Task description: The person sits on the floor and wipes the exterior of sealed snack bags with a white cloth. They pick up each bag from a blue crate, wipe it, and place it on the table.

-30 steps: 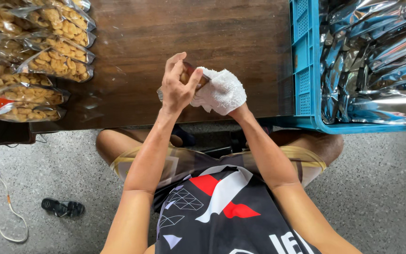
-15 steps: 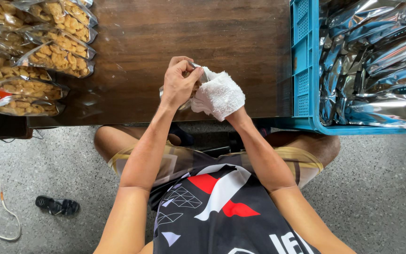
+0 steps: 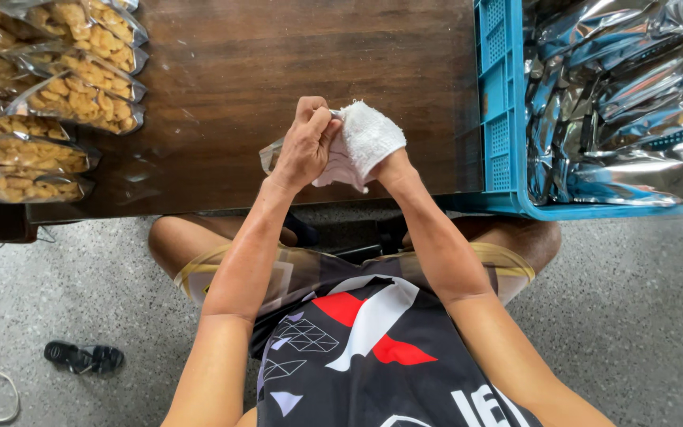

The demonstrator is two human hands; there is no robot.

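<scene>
The left hand [image 3: 303, 142] is closing its fingers around a small clear bag [image 3: 272, 156], gripping it above the near edge of the brown worktop [image 3: 278, 55]. The right hand [image 3: 373, 150] is wrapped in a white towel [image 3: 367, 134] and pressing against the bag, probably to wipe it. Filled snack bags [image 3: 81, 103] are lying stacked at the left; a blue crate [image 3: 501, 119] of silver pouches [image 3: 626, 95] is sitting at the right, both within reach.
</scene>
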